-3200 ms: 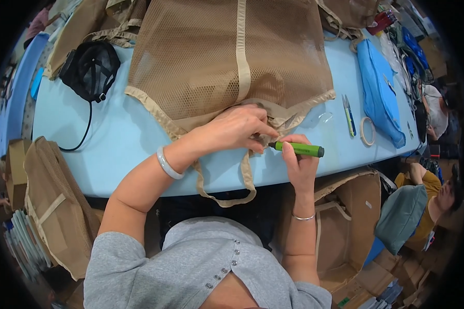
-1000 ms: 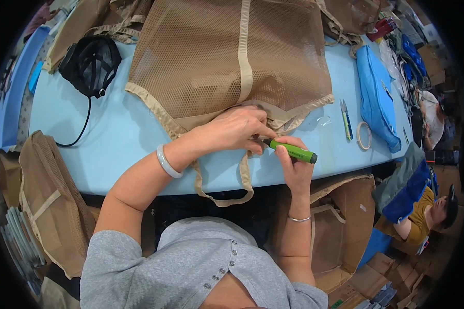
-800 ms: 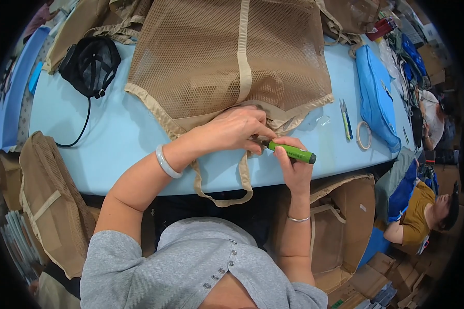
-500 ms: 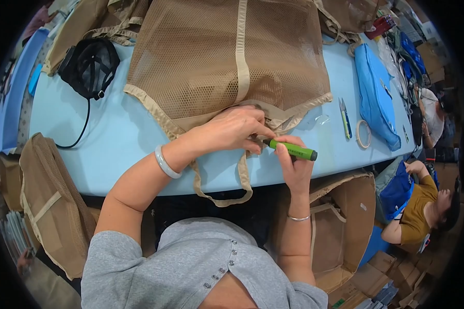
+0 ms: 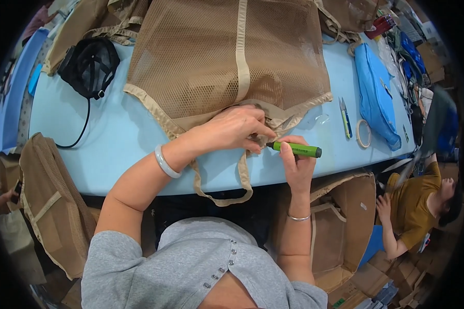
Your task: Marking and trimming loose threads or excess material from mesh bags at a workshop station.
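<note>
A large tan mesh bag [image 5: 191, 62] with beige trim lies on the table before me, its strap loop [image 5: 221, 201] hanging over the near edge. My left hand [image 5: 237, 129] is closed on the gathered near edge of the bag; some fingertips are hidden in the folds. In my right hand [image 5: 299, 167] is a green marker pen [image 5: 304, 150], held between thumb and fingers. Its dark tip points left at the fabric beside my left fingers. Whether the tip touches the fabric cannot be made out.
On the light blue table [image 5: 113, 165] are a black cap [image 5: 90, 67], thread snips [image 5: 345, 118], a tape roll [image 5: 363, 134] and a blue pouch [image 5: 376, 98]. A cardboard box [image 5: 358, 221] stands right of me. Another mesh bag [image 5: 49, 206] hangs at left. A co-worker [image 5: 417, 206] is at right.
My right hand and the marker have shifted slightly to the right. The left hand stays on the bag. At right, the co-worker's arms have moved and a blue item has been raised.
</note>
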Motion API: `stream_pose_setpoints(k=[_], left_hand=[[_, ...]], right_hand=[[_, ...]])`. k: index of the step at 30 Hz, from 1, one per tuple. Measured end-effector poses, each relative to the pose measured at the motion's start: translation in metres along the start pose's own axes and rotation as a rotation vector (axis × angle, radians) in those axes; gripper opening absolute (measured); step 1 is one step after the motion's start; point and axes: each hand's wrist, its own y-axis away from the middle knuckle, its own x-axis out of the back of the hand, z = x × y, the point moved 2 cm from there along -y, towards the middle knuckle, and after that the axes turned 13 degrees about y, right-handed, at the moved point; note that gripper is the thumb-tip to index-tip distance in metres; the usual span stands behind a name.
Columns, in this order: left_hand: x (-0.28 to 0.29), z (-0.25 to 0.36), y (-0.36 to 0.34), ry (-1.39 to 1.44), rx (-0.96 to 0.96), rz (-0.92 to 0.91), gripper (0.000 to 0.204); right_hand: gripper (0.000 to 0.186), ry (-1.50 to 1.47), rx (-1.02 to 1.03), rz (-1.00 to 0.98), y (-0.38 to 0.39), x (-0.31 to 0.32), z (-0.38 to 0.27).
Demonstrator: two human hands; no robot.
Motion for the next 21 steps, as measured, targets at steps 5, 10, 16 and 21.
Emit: stream_pose_setpoints(k=[5, 10, 16, 21], left_hand=[[-0.0014, -0.0012, 0.0004, -0.010, -0.007, 0.015, 0.048], [-0.0004, -0.0001, 0.0005, -0.002, -0.010, 0.013, 0.048], [-0.0001, 0.0010, 0.0003, 0.005, 0.004, 0.002, 0.048], [0.0005, 0.0008, 0.0006, -0.004, -0.011, 0.011, 0.048]], right_hand=[[0.011, -0.029, -0.020, -0.005, 0.0003, 0.0004, 0.0024], [0.010, -0.023, -0.030, 0.015, 0.0027, 0.0005, 0.0024], [0.010, -0.022, -0.019, 0.044, 0.0023, -0.0002, 0.0022], [0.009, -0.062, -0.053, -0.004, 0.0022, 0.0015, 0.0016]])
